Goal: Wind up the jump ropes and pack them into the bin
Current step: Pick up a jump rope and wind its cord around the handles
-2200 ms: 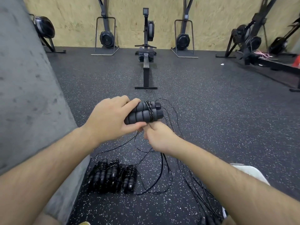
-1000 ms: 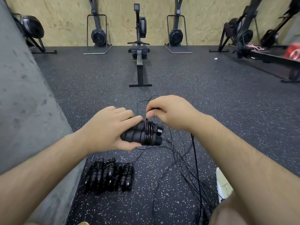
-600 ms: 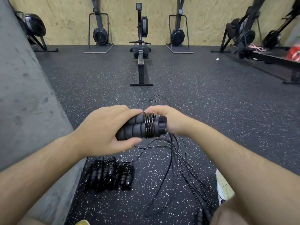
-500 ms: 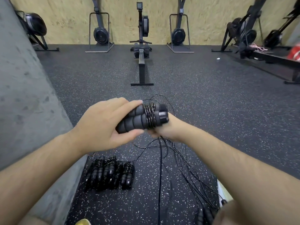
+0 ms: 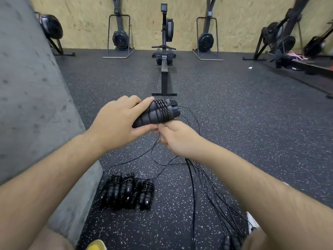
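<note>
Two black foam handles [image 5: 153,115] sit side by side in the middle of the frame, held up above the floor. They belong to one jump rope. The left hand [image 5: 119,123] grips them from the left, with its fingers curled over the top and its thumb underneath. A thin black cord [image 5: 163,110] goes round and round both handles near their right ends, making a tight band of loops.

The right hand [image 5: 180,139] is just below the handles, close to the left thumb. Its fingers are curled in and pinch the cord right under the band. The fingertips are turned away, so I cannot tell how many of them hold it. From there the cord drops to the speckled floor [image 5: 243,114] and joins many loose cords [image 5: 203,181] that run to the lower right of the frame.

In the lower middle, a little to the left, a bunch of wound-up ropes [image 5: 126,192] lies close together on the floor. It is next to a big grey block [image 5: 32,87] that fills the left side.

Far back in the upper middle stands a rowing machine [image 5: 164,51], in front of a wooden wall [image 5: 234,18]. A small yellow thing [image 5: 96,245] shows at the bottom edge, too little of it to tell what it is.
</note>
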Action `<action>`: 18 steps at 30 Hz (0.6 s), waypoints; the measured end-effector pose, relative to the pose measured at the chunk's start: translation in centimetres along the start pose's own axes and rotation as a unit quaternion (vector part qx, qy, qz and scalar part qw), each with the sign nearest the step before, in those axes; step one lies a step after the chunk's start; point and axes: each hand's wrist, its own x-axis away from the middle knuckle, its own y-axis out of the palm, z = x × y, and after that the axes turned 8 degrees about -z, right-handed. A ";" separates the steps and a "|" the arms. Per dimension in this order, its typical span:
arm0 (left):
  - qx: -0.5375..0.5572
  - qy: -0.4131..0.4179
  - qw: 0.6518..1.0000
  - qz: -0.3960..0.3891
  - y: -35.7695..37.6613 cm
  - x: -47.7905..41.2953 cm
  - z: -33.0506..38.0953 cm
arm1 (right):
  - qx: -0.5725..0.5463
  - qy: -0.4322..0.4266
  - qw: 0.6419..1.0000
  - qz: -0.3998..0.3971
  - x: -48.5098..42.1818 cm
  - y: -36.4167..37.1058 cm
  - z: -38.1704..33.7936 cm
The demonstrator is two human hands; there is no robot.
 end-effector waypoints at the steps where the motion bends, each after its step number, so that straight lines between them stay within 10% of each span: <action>1: -0.013 -0.003 1.000 -0.008 0.2 0.0 -0.5 | 0.043 0.005 0.999 -0.003 0.4 -0.2 -0.1; 18: -0.051 -0.026 0.995 -0.080 2.1 -0.1 -0.2 | 0.480 -0.119 0.867 0.066 3.1 -2.5 -1.1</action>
